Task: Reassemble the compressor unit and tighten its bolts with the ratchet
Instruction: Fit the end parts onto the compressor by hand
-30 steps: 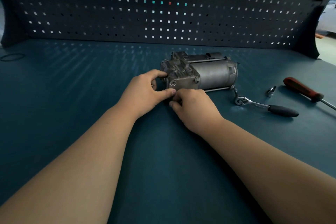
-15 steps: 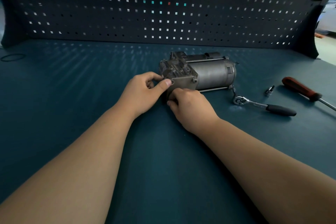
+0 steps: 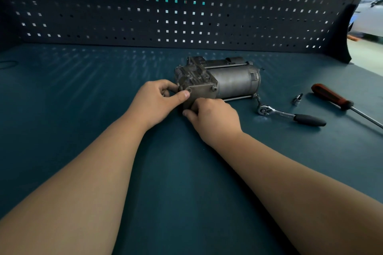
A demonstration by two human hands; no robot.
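Grimy compressor (image 3: 232, 83), 2 bolts (image 3: 214, 88), left hand (image 3: 153, 103) grip holding it, right hand (image 3: 215, 116) grip unclear

Grey compressor unit (image 3: 232, 80) lies on its side, black-handled ratchet (image 3: 290, 114) flat just beside its right end.

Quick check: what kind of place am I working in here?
Most likely a workshop bench: a dark pegboard wall behind, a blue-green bench mat, and hand tools, a ratchet and a red-handled screwdriver, lying right of the compressor unit.
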